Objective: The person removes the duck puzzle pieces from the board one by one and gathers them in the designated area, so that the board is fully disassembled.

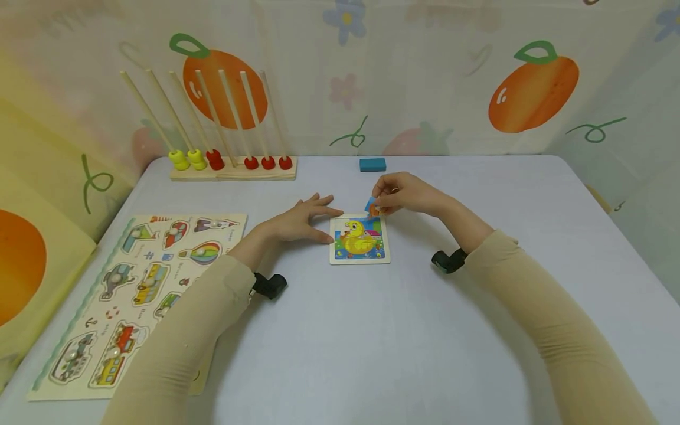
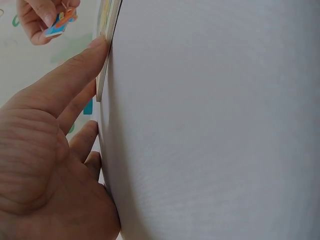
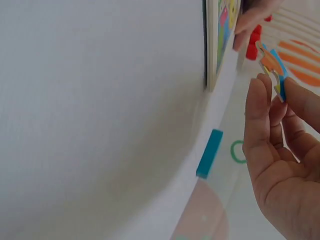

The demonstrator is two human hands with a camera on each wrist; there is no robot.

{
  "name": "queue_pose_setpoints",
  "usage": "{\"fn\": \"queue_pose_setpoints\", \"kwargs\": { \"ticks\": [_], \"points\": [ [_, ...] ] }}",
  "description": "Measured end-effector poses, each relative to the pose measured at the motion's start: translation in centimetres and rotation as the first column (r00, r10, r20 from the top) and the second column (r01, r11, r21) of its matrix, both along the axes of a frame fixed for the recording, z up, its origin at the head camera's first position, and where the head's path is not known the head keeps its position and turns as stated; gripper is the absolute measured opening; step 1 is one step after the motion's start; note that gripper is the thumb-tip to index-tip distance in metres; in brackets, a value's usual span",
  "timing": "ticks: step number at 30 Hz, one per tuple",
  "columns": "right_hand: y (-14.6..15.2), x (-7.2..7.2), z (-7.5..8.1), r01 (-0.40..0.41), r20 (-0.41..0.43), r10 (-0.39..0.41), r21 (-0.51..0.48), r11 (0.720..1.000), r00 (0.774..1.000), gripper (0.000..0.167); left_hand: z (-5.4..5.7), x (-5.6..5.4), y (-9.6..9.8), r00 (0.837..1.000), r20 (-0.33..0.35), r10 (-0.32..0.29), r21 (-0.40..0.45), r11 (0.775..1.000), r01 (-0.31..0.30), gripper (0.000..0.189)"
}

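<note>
A small square duck jigsaw puzzle [image 1: 361, 241] in a pale wooden frame lies flat on the table. At its left edge rests my left hand [image 1: 303, 221], fingers spread, with thumb and a fingertip touching the frame. My right hand [image 1: 406, 193] pinches a blue and orange puzzle piece [image 1: 373, 207] between thumb and fingers, just over the puzzle's upper right corner. In the right wrist view the puzzle piece [image 3: 273, 67] is tilted, raised off the frame. Much of the duck picture shows in the head view; the piece overlaps its top right part.
Behind the puzzle lies a teal block [image 1: 372, 164]. A wooden rod stand [image 1: 234, 172] with yellow and red beads stands at the back left. The large vehicle peg board [image 1: 175, 260] covers the table's left side, partly under the left sleeve.
</note>
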State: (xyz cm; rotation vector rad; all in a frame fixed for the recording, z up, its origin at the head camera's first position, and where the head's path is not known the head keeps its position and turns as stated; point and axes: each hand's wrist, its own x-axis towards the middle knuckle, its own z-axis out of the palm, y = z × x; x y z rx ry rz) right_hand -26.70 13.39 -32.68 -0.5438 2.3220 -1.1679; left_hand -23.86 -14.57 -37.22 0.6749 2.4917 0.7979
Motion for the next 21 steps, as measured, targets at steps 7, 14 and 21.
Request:
{"fn": "queue_pose_setpoints", "kwargs": {
  "ticks": [7, 14, 21],
  "points": [
    [1.9, -0.7, 0.0, 0.070, -0.018, -0.070, 0.010, 0.997, 0.997, 0.021, 0.1, 0.3, 0.0, 1.000, 0.005, 0.009, 0.011, 1.000, -0.009, 0.064],
    [3.8, -1.4, -0.3, 0.114, -0.021, -0.114, 0.010, 0.993, 0.993, 0.021, 0.1, 0.2, 0.0, 1.000, 0.008, 0.009, 0.015, 1.000, -0.009, 0.064],
    [5.5, -1.9, -0.8, 0.161, -0.022, -0.160, 0.030, 0.987, 0.987, 0.024, 0.1, 0.3, 0.0, 1.000, 0.005, 0.007, 0.010, 1.000, -0.007, 0.065]
  ]
}}
